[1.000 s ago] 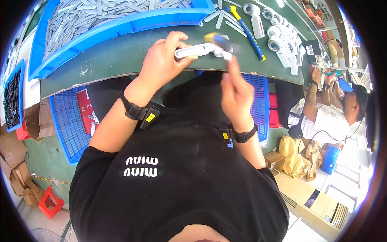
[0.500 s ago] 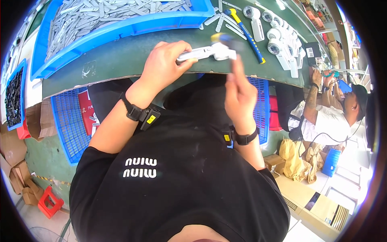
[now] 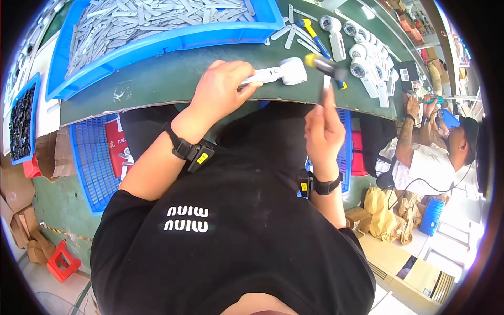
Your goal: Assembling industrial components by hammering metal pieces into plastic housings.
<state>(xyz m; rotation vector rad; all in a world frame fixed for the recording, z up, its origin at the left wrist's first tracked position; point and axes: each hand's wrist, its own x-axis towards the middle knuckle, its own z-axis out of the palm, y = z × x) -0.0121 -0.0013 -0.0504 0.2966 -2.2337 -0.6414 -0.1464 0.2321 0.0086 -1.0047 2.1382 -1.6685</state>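
Note:
My left hand (image 3: 221, 90) is closed round the handle of a white handheld fan (image 3: 292, 71), whose round head points right over the green table's front edge. Upright in my closed right hand (image 3: 325, 137) is a hammer (image 3: 324, 65) with a yellow end and a dark end. Its head, blurred by motion, is raised to the right of the fan's head and apart from it. Behind it lies another hammer (image 3: 313, 34) with a blue and yellow handle, partly covered from view.
A blue tray (image 3: 173, 46) heaped with flat grey strips stands at the back left. Several loose strips (image 3: 290, 38) lie beside it. Rows of white fans (image 3: 362, 68) sit at the right. A blue bin of black parts (image 3: 22, 123) is far left. A co-worker (image 3: 433, 157) works at the right.
My right hand has drawn the hammer away to the right, off the fan's head. The fan's head now shows fully, while my left hand keeps its grip.

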